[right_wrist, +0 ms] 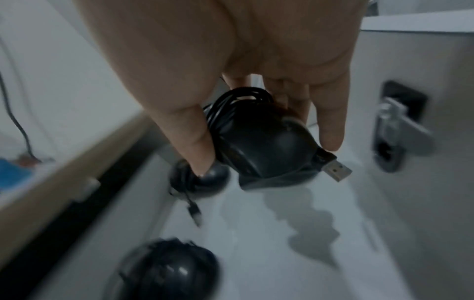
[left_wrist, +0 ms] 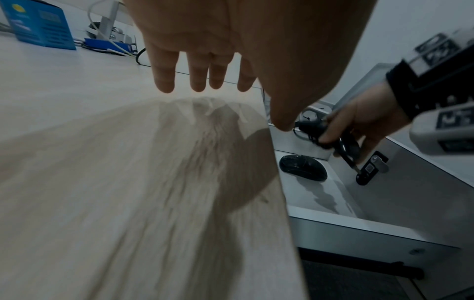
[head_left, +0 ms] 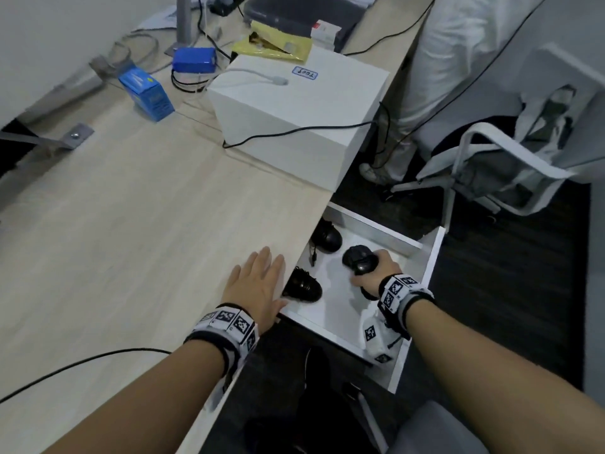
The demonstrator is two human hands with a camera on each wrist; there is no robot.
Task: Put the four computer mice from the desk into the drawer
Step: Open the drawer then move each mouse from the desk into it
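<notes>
The white drawer stands pulled out under the desk edge. My right hand grips a black mouse with its cable wound round it, held above the drawer floor; the USB plug sticks out. Two more black mice lie inside: the far mouse and the near mouse, both by the desk side. My left hand lies flat with straight fingers on the wooden desk at its edge. In the left wrist view one mouse shows on the drawer floor.
A white box with a black cable across it sits on the desk beyond the drawer. Blue boxes and a yellow packet lie farther back. A white chair stands right of the drawer. A lock latch is on the drawer front.
</notes>
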